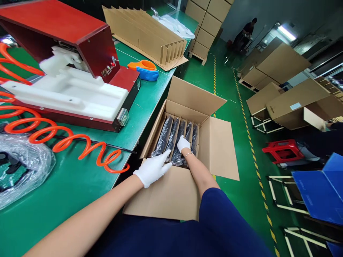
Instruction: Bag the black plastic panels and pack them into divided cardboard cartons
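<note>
An open cardboard box [218, 146] holds several long black parts in clear plastic bags [163, 137], standing in slots between cardboard dividers. My right hand [183, 144], in a white glove, reaches into the box with its fingers curled at the top of a bagged black part [177, 155] in a middle slot. Its fingertips are partly hidden. White-gloved too, my left hand [153, 168] is over the near left edge of the box, fingers stretched out beside the near ends of the bags. Nothing is held in it.
Left of the box, a green workbench [80, 192] bears a red machine [118, 85], a coiled orange air hose [88, 142], orange and blue tape rolls [146, 69] and a cardboard divider set [150, 39]. A red stool [284, 150] and people are at right and back.
</note>
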`<state>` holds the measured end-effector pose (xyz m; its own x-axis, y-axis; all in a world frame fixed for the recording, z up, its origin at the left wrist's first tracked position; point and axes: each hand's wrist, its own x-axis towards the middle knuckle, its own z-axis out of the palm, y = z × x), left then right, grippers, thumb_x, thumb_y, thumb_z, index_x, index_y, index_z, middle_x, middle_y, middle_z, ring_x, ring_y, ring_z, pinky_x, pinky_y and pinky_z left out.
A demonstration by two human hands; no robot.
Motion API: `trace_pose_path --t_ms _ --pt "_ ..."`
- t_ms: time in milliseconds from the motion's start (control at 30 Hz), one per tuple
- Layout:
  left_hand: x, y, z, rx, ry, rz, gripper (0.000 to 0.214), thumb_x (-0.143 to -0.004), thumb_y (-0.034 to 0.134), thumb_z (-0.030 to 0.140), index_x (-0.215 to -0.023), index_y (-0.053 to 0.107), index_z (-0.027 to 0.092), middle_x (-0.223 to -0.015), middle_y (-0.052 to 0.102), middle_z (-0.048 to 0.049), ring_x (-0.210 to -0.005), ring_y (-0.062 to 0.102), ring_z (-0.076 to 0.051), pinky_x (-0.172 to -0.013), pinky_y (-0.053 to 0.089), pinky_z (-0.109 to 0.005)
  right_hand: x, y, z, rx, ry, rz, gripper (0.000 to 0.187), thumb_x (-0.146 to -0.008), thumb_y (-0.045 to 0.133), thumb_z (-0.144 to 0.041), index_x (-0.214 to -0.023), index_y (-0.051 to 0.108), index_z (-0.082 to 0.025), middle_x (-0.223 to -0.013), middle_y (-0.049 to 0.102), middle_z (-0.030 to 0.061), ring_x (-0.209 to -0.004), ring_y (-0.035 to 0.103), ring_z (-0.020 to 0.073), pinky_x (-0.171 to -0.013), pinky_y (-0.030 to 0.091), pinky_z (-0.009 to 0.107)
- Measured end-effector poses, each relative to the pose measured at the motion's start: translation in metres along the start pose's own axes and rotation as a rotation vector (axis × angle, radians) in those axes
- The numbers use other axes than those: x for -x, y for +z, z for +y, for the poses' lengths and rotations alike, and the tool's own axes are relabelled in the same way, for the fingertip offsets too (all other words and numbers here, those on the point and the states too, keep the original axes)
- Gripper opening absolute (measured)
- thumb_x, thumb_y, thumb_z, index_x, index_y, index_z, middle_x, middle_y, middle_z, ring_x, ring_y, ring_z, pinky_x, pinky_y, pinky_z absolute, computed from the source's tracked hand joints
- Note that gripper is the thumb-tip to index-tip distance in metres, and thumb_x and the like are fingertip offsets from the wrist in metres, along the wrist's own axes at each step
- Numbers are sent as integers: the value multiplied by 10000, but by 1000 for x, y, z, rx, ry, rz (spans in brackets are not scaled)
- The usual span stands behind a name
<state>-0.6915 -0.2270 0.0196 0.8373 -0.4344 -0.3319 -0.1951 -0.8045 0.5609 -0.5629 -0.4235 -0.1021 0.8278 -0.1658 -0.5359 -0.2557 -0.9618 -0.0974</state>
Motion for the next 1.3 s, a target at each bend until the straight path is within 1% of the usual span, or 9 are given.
trace_pose_path --t_ms 133,233,333,467,567,667,1000,1133,1300 --pt "-1 0 -3 48 -8 41 597 -973 440 402 -1537 391 212 -1192 731 -104 -1044 708 -290 -856 514 -375 25 -32 35 -127 -16 133 477 -899 449 -116 -1364 556 -96 -1230 693 208 -1145 670 283 -984 504 387" --pt "-3 0 -6 106 -32 77 584 -967 437 404 -1521 414 220 -1224 717 -105 -1070 698 -289 -891 518 -391 60 -46 65 -221 -81 222 549 -897 409 -155 -1437 506 -164 -1280 694 97 -1156 658 204 -1014 497 315" --pt "-5 1 -10 178 -38 159 593 -950 453 409 -1505 437 200 -1385 630 -143 -1207 641 -315 -993 496 -434 100 -36 80 -484 -197 381 615 -873 430 -211 -1485 467 -159 -1365 654 58 -1215 628 174 -1078 475 305" --pt "-6 1 -13 413 15 217 669 -924 500 474 -1508 417 156 -1399 617 -161 -1257 607 -312 -1072 457 -450 145 4 75 -890 -344 550 615 -788 540 -259 -1393 586 -162 -1347 668 65 -1227 640 219 -1130 465 390" --pt "-3 -2 -12 669 86 211 712 -915 508 540 -1513 416 166 -1236 708 -113 -1152 657 -280 -1050 482 -439 169 28 63 -984 -390 552 606 -764 568 -237 -1365 619 -181 -1320 683 62 -1200 663 226 -1132 476 402" --pt "-1 -2 -9 823 95 254 720 -874 572 568 -1466 493 166 -1134 732 -83 -1132 648 -277 -1053 488 -436 184 35 54 -999 -428 560 608 -761 569 -205 -1366 622 -176 -1321 681 67 -1189 673 227 -1127 489 392" --pt "1 -4 -1 1082 105 225 822 -786 670 612 -1464 506 178 -1275 688 -90 -1218 613 -269 -1126 442 -459 191 29 50 -993 -512 572 625 -758 569 -193 -1378 607 -133 -1318 679 88 -1193 673 227 -1126 489 366" --pt "1 -8 1 1078 104 268 832 -754 685 651 -1433 551 190 -1298 686 -92 -1286 571 -299 -1153 414 -453 193 25 50 -1058 -530 469 650 -756 578 -195 -1402 580 -131 -1337 667 92 -1228 650 225 -1136 478 365" --pt "1 -8 0 1120 94 262 753 -762 701 618 -1365 605 176 -1268 697 -100 -1215 620 -293 -1118 453 -431 196 14 48 -1135 -533 342 659 -770 620 -246 -1418 562 -136 -1399 623 92 -1319 579 227 -1176 428 371"
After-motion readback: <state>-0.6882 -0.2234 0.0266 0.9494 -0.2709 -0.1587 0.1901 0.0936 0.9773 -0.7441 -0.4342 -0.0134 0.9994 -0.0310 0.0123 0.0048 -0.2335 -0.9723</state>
